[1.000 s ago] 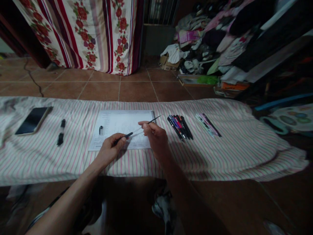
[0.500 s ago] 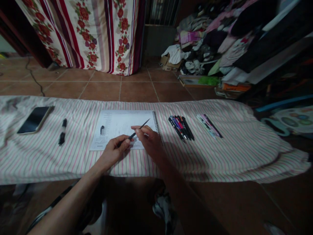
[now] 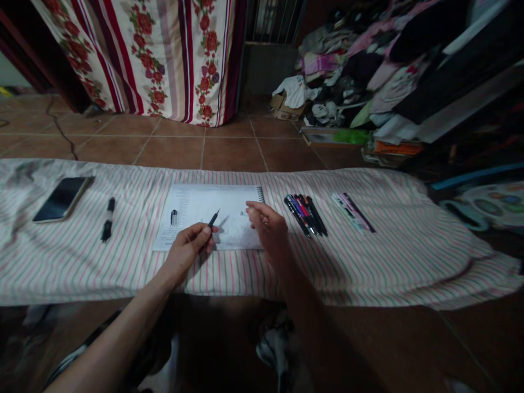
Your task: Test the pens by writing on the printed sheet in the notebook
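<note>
My left hand is closed round a dark pen, whose tip points up and to the right over the spiral notebook. My right hand hovers at the notebook's right edge, a little apart from the pen, fingers loosely bent and apart with nothing visible in them. A small dark pen cap lies on the left part of the page. The notebook lies on a pink-striped cloth spread over the floor.
On the cloth lie a phone at far left, a black marker, a bundle of pens right of the notebook, and more pens further right. Piled clothes and a floral curtain stand beyond the tiled floor.
The thin rod that my right hand held between the two hands is no longer seen. My right hand has let go and drawn back to the right; the left still holds the pen.
</note>
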`<state>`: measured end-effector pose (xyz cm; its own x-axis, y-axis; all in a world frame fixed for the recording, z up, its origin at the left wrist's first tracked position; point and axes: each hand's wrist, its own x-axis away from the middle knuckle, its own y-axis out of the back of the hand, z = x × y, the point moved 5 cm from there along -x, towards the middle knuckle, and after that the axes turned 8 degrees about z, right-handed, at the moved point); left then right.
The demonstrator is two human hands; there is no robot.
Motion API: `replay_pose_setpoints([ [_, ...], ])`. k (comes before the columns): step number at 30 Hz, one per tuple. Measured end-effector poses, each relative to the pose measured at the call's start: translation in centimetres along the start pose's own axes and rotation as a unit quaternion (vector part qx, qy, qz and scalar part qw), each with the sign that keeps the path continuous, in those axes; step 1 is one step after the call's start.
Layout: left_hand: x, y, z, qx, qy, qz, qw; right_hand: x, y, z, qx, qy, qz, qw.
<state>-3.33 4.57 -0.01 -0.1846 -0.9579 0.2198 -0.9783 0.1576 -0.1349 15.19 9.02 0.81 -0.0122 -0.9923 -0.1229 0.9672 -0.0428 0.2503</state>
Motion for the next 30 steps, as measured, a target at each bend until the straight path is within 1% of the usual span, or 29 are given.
replay_pose_setpoints([
  [1,0.0,0.1,0.1,-0.001,0.006,-0.008,1.0,-0.2,0.6,-0.4,0.005,-0.003,-0.019,1.0],
  [3,0.1,0.4,0.2,-0.005,0.016,-0.019,1.0,-0.6,1.5,-0.9,0.018,-0.004,-0.036,0.999],
  [5,0.1,0.6,0.5,-0.012,0.024,-0.027,0.999,-0.9,1.9,-1.2,0.044,0.008,-0.039,0.998],
  [7,0.1,0.6,0.7,-0.02,0.028,-0.028,0.999,-1.0,1.9,-1.2,0.083,0.028,-0.036,0.995],
  [11,0.3,0.0,1.1,-0.011,0.027,-0.01,1.0,-1.3,1.0,-1.2,0.163,0.048,-0.027,0.985],
  [15,1.0,-1.1,1.5,-0.004,0.049,0.024,0.998,-1.6,-0.2,-1.4,0.228,0.042,-0.006,0.973],
  [18,1.3,-1.5,1.8,0.02,0.051,0.032,0.998,-1.7,-0.9,-1.9,0.268,0.035,0.011,0.963],
  [22,1.3,-1.4,2.2,0.016,0.046,0.043,0.998,-1.8,-1.5,-2.4,0.31,0.036,0.017,0.95],
  [27,1.4,-0.9,2.1,0.021,0.052,0.032,0.998,-1.7,-2.0,-2.3,0.357,0.041,0.029,0.933],
  [30,1.5,-0.7,1.9,0.03,0.055,0.027,0.998,-1.7,-2.0,-2.1,0.347,0.042,0.016,0.937],
])
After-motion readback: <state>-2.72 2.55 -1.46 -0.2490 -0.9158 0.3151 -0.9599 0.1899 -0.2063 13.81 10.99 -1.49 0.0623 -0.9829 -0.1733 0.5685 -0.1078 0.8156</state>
